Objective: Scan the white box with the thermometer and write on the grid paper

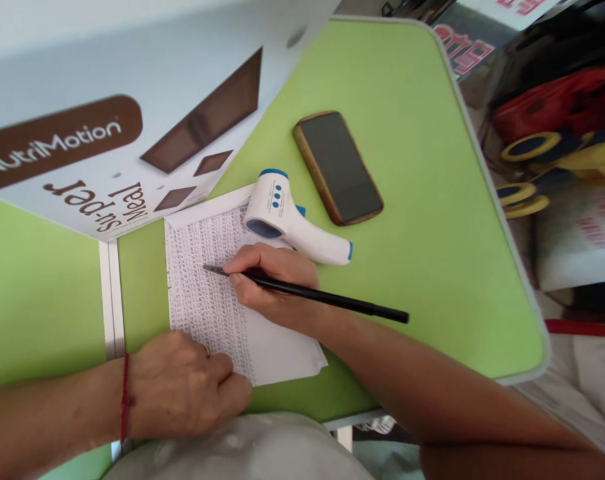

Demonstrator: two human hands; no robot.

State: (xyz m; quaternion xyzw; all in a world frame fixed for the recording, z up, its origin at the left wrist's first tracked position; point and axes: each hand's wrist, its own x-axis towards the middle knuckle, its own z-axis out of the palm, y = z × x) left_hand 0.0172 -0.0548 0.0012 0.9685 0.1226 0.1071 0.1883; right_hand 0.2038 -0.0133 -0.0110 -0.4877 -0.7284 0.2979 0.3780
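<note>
A sheet of paper (282, 340) covered in rows of small handwriting lies on the green table, its right part blank. My right hand (275, 280) pinches a black pen (332, 298), whose tip points left and down over the written rows. I cannot tell whether the tip touches the paper. Curled into a fist, my left hand (187, 383) rests on the paper's lower left edge; its fingertips are hidden beneath it. A white and blue infrared thermometer (295, 227) lies on the paper's upper right part, just beyond my right hand.
A smartphone (339, 167) in a brown case lies beyond the thermometer. A large white printed board (192, 73) stands across the table's upper left. Past the right edge of the green table (457, 233) are yellow-handled scissors (527, 147) and a red item (557, 103).
</note>
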